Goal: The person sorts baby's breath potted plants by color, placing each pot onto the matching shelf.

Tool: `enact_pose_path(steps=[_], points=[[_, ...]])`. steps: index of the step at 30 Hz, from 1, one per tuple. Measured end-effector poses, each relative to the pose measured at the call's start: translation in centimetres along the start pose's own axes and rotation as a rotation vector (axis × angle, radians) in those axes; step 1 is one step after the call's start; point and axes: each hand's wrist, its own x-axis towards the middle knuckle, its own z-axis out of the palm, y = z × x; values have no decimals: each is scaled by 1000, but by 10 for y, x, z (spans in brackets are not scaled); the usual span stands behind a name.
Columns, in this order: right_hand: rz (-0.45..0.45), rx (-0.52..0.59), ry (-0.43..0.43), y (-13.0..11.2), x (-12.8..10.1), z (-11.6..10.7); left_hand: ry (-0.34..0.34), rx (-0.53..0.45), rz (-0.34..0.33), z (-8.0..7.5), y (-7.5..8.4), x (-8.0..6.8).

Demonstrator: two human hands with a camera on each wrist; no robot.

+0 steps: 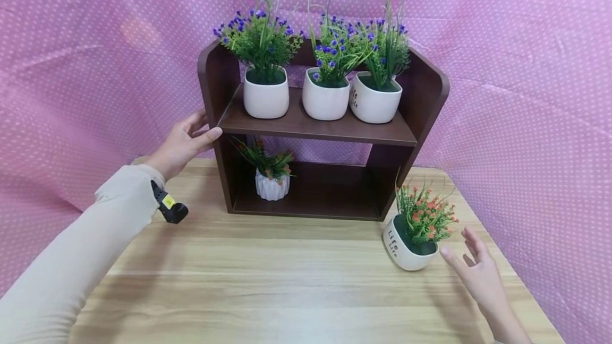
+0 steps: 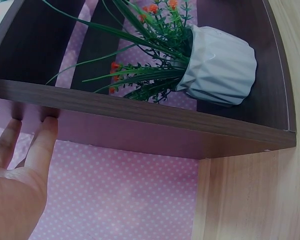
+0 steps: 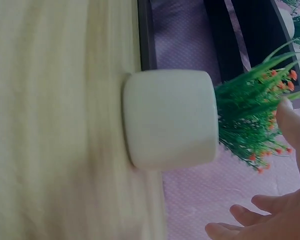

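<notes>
My left hand (image 1: 184, 142) rests against the left side of a dark brown two-tier shelf (image 1: 315, 130). Its thumb lies at the front edge, and in the left wrist view its straight fingers (image 2: 42, 145) touch the outer side panel. To the right, my right hand (image 1: 480, 275) is beside a white pot of orange flowers (image 1: 411, 251) marked "Life" that stands on the table. Its fingers are spread and apart from the pot. In the right wrist view the thumb overlaps the orange flowers (image 3: 260, 120), and the pot's plain side (image 3: 172, 120) faces the camera.
On the upper tier stand three white pots (image 1: 266, 94) with purple flowers, two close together at the right. A ribbed white pot (image 1: 272, 185) with orange flowers sits on the lower tier's left. Pink dotted cloth (image 1: 526, 94) surrounds the wooden table (image 1: 268, 280).
</notes>
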Motion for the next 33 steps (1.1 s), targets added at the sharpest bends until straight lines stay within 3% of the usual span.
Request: enact_pose_path(steps=[11, 17, 33], points=[[49, 52, -79, 7, -10, 23, -7, 13, 14, 0, 0, 0], [116, 147, -94, 5, -18, 40, -5, 18, 11, 0, 0, -1], [197, 325, -2, 4, -17, 67, -11, 8, 14, -1, -2, 1]])
